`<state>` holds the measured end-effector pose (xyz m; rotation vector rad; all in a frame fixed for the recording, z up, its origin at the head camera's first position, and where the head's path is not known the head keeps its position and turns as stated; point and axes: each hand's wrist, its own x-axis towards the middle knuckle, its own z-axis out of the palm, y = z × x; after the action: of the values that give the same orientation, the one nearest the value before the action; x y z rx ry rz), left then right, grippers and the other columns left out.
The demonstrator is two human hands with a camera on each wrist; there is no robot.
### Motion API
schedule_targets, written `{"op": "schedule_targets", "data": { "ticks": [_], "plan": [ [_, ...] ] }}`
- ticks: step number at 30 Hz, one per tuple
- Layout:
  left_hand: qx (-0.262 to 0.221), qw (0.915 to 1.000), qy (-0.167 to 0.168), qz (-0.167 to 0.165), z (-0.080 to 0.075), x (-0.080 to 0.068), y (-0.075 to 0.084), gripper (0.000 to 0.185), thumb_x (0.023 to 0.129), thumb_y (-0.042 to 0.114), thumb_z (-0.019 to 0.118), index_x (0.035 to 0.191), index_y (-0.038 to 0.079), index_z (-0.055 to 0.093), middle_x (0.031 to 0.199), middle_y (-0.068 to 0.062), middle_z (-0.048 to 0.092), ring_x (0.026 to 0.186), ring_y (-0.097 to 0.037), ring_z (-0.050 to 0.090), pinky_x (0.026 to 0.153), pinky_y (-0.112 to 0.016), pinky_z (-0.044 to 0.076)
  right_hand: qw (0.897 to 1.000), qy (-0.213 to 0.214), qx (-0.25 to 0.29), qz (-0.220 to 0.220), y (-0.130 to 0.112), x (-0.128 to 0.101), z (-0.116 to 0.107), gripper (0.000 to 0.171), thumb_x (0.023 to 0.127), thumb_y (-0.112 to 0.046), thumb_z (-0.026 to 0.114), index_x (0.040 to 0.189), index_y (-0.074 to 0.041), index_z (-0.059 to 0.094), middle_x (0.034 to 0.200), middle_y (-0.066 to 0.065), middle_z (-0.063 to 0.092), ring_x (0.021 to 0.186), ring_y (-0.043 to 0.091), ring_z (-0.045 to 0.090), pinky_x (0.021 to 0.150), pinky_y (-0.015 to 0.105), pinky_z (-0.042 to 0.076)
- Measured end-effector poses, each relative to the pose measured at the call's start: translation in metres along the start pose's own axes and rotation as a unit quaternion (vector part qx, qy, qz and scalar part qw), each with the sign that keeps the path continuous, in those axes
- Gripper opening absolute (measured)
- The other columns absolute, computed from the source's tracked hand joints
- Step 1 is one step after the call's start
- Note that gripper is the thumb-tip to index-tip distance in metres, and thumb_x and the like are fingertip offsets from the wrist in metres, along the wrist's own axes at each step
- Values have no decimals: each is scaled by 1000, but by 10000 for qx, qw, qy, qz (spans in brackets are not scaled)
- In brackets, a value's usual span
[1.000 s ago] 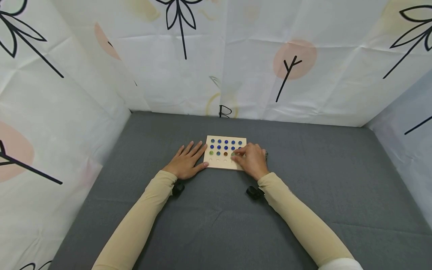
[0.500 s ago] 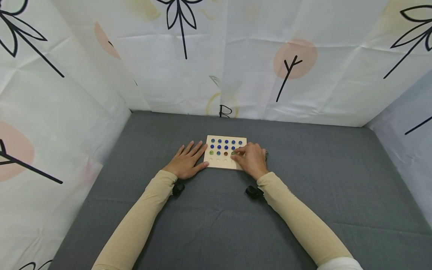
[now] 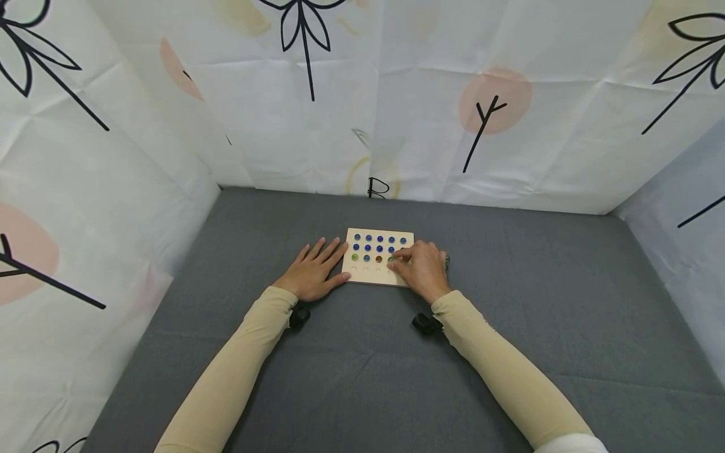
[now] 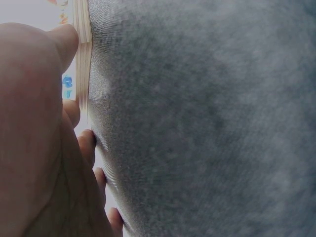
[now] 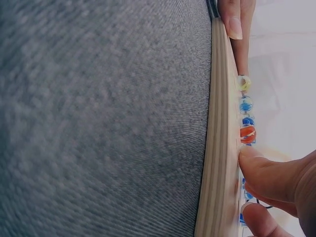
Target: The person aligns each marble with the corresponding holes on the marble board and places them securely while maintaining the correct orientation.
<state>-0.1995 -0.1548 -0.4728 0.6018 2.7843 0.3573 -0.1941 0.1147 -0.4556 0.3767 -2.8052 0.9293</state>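
A flat wooden board lies mid-bench, with marbles seated in its holes; the nearest row is seen unfilled. The marbles are judged small, hard, smooth and prone to rolling, best pinched between fingertips from above; the board is judged stiff and light. The left hand is laid flat, fingers straight, against the board's left edge, holding nothing. The right hand is curled over the board's right part; whether a marble is pinched cannot be told. Only the right-wrist view shows the thumb pressed on the board's edge beside an orange marble.
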Motion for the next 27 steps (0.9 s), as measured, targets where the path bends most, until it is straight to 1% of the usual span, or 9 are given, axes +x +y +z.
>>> {"op": "schedule_targets", "data": {
  "ticks": [6, 8, 13, 18, 21, 27],
  "plan": [
    [10, 10000, -36, 2, -2, -2, 2, 75, 106, 59, 37, 165, 23, 8, 170, -2, 5, 156, -28, -4, 124, -51, -5, 10000, 47, 29, 53, 0, -3, -4, 22, 87, -24, 83, 102, -9, 83, 89, 10, 67, 83, 31, 55, 75, 51, 35],
    [-13, 10000, -23, 26, -4, -3, 3, 74, 107, 58, 37, 165, 21, 10, 170, -4, 6, 156, -29, -2, 124, -52, -4, 10000, 48, 53, 28, 1, -4, -6, 24, 87, -24, 83, 104, -8, 83, 90, 11, 67, 84, 31, 55, 76, 52, 35],
    [-52, 10000, -1, 64, -5, -4, 4, 74, 107, 56, 38, 165, 19, 12, 170, -6, 8, 156, -32, 0, 124, -53, -2, 9999, 96, 22, -68, 3, -8, -11, 26, 87, -26, 83, 106, -8, 82, 92, 12, 67, 82, 31, 55, 74, 51, 36],
    [-15, 10000, -41, 35, -4, -4, 3, 75, 107, 58, 37, 165, 21, 9, 170, -4, 6, 156, -29, -3, 124, -51, -4, 9999, 130, 23, -2, 4, -9, -17, 27, 87, -26, 83, 107, -8, 82, 91, 12, 67, 83, 31, 54, 75, 51, 35],
    [-43, 10000, -3, 57, -4, -4, 3, 75, 107, 57, 38, 165, 20, 11, 170, -5, 7, 156, -30, -2, 124, -52, -3, 9999, 134, 66, 41, 4, -11, -21, 26, 87, -26, 83, 107, -9, 82, 90, 13, 66, 84, 31, 53, 76, 51, 34],
    [-78, 10000, 12, 49, -3, -3, 2, 74, 107, 57, 38, 165, 22, 10, 170, -4, 7, 156, -29, -2, 124, -52, -4, 9997, 245, 80, -15, 8, -15, -26, 25, 87, -25, 83, 105, -7, 82, 88, 12, 65, 81, 30, 53, 75, 52, 34]
  ]
}}
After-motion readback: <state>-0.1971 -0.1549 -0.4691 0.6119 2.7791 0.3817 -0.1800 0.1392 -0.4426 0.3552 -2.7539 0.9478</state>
